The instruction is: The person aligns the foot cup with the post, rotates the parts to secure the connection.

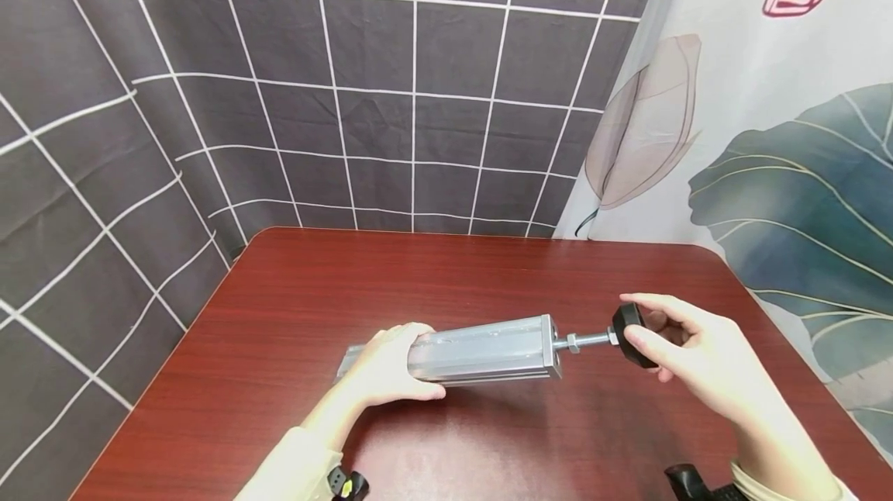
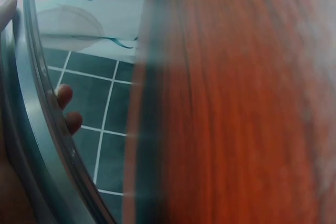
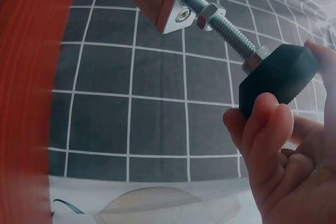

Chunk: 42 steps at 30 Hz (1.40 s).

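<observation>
A long silver aluminium profile [image 1: 488,346] is held over the table, tilted slightly up to the right. My left hand [image 1: 388,365] grips it near its left end, the thumb along the near side; two fingertips [image 2: 64,96] show past its edge in the left wrist view. From the square end plate [image 3: 186,1] at its right end a threaded rod [image 3: 231,38] with hex nuts sticks out. The rod ends in a black levelling foot [image 1: 633,335], whose rim my right hand [image 1: 705,350] pinches between thumb and fingers.
The red-brown wooden table [image 1: 418,276] lies below both hands. Behind it hangs a dark grey cloth [image 1: 370,121] with a white grid, and to the right a white curtain [image 1: 753,82] with leaf prints. Black wrist devices [image 1: 346,483] sit on both wrists.
</observation>
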Available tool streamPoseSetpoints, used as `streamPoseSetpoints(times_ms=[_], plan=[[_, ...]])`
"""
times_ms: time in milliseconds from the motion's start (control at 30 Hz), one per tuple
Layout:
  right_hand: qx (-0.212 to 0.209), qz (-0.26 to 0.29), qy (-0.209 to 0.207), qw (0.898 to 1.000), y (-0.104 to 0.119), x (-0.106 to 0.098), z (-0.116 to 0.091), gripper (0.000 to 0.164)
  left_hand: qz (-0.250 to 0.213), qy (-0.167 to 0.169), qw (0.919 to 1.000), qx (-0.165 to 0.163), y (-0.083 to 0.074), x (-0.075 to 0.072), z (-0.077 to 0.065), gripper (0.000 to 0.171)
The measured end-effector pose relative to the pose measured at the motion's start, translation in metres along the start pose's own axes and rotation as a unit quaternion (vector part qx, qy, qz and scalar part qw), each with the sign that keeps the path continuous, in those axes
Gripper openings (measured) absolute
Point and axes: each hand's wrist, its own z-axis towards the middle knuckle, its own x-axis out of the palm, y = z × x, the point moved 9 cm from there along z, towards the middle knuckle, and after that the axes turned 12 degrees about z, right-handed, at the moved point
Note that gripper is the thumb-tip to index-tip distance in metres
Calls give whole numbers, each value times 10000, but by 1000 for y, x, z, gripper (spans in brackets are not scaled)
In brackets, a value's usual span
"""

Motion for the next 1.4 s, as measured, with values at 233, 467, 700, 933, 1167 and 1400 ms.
streamPoseSetpoints(times_ms=[233,467,700,933,1167,1400], plan=[[349,-12,-123,9993,-3,-1,0,34,293,18,9992,278,-7,2,1,77],[-134,-89,256,9995,4,1,-2,44,-71,-112,9999,-58,1,-1,-1,71],[-1128,192,1579,9808,17,3,-14,99,-377,-129,9988,-290,8,-2,-3,69],[-2680,-401,1272,9541,38,0,-19,78,-512,-21,9972,-539,12,-2,-3,68],[-3111,-474,1205,9415,47,5,-17,63,-515,-11,9975,-483,7,-4,-6,68],[-2076,-582,430,9755,35,1,-10,72,-490,-39,9975,-499,6,-3,-7,69]])
